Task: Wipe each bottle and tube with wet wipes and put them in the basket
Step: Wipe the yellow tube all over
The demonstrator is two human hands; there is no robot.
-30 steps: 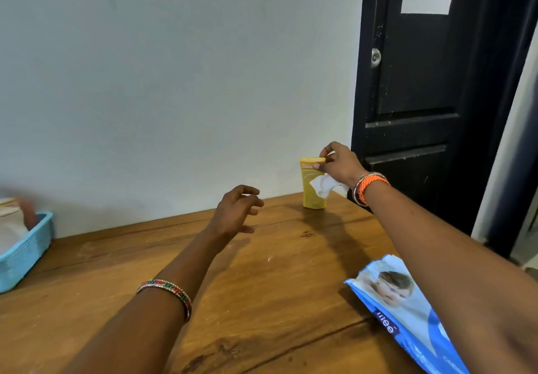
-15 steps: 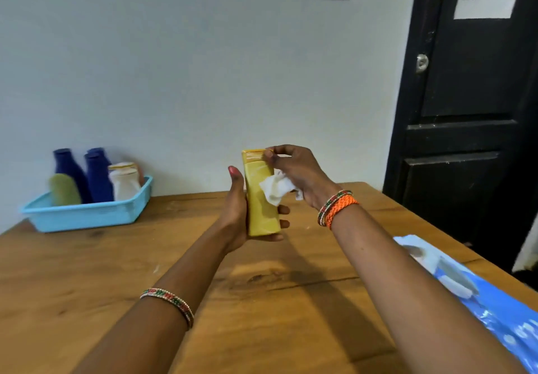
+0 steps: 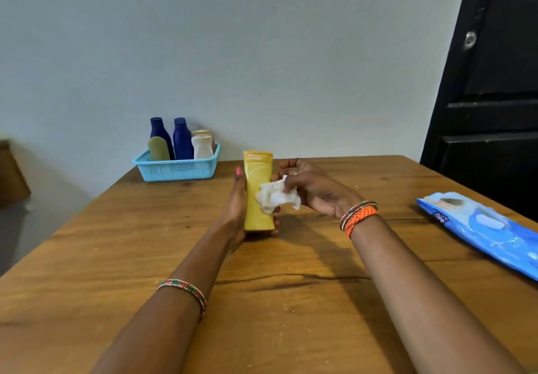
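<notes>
My left hand [image 3: 237, 207] grips a yellow bottle [image 3: 257, 175] upright above the middle of the wooden table [image 3: 262, 301]. My right hand [image 3: 314, 190] pinches a crumpled white wet wipe [image 3: 273, 196] and holds it against the bottle's front. A light blue basket [image 3: 177, 168] stands at the table's far left by the wall. Inside it are two dark blue bottles [image 3: 182, 138], an olive-green tube [image 3: 158, 149] and a white bottle [image 3: 202, 146], with another container partly hidden behind the white one.
A blue pack of wet wipes [image 3: 483, 228] lies flat at the table's right edge. A black door [image 3: 495, 82] stands to the right behind the table. The wall runs along the table's far side.
The yellow bottle went from the table's far right corner into my left hand. My right hand slid the wipe from the bottle's top down its front. The view swung left.
</notes>
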